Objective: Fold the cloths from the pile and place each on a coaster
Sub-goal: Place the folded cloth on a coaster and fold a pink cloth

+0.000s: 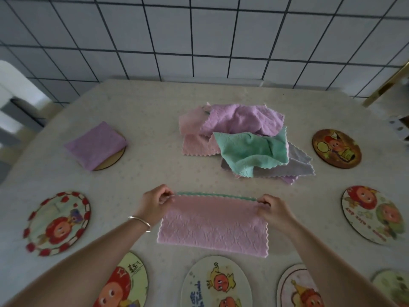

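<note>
A pink cloth (213, 227) with a green underside edge lies folded in half on the table in front of me. My left hand (155, 201) pinches its far left corner and my right hand (271, 208) pinches its far right corner. Behind it sits the pile of cloths (241, 138), purple, pink, green and grey, loosely heaped. At the far left a folded purple cloth (95, 145) rests on a round wooden coaster (111, 161).
Several round cartoon coasters lie bare around me: left (58, 222), far right (336, 148), right (374, 214), and along the near edge (217, 282). A tiled wall stands behind the table (143, 107). A white chair is at the far left.
</note>
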